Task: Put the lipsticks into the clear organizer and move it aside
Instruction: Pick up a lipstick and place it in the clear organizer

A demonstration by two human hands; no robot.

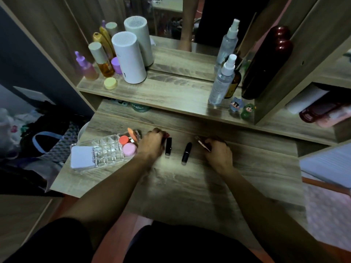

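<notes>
The clear organizer (106,149) lies on the left of the wooden desk, holding a white pad, an orange round item and a pink one. My left hand (152,143) rests just right of it, fingers curled around a red lipstick (167,134) whose tip shows past the knuckles. Two black lipsticks lie between my hands: a square one (168,146) and a rounded one (186,153). My right hand (218,152) is closed on a dark reddish lipstick (202,142) that sticks out to its left.
A raised shelf (171,92) behind the desk carries bottles, a white cylinder (129,57), spray bottles (221,80) and two small figurines (242,108). A mirror stands at the back. Bags and clothes lie off the desk's left edge; a side shelf is at right.
</notes>
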